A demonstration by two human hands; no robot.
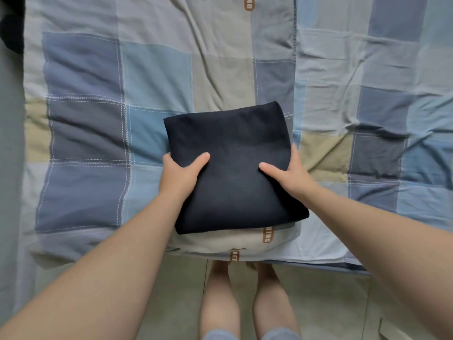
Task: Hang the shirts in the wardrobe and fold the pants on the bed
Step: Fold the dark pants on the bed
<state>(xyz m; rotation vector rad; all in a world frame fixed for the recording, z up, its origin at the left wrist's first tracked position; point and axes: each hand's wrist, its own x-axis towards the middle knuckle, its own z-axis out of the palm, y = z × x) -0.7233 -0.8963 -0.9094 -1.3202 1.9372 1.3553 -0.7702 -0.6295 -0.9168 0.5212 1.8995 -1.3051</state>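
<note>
The pants [235, 168], folded into a thick dark square, sit between the two hands at the near edge of the bed [380, 99], their near end resting on a pale bulge of quilt [98, 133]. The left hand [181, 173] takes the left side and the right hand [291, 175] the right. Each thumb lies flat on top while the other fingers go under the fold, hidden, so each hand looks clamped on the stack. The cloth looks soft, light and limp, not slippery. The layers would likely sag or slide apart if lifted by one corner, so a hold at both sides, fingers well under the bottom layer, suits it. Beyond the fingertips the quilt lies open and wrinkled, with room to set the square further in. Behind the wrists the bed ends and the floor [318, 303] begins, so a stack left there could tip off.
</note>
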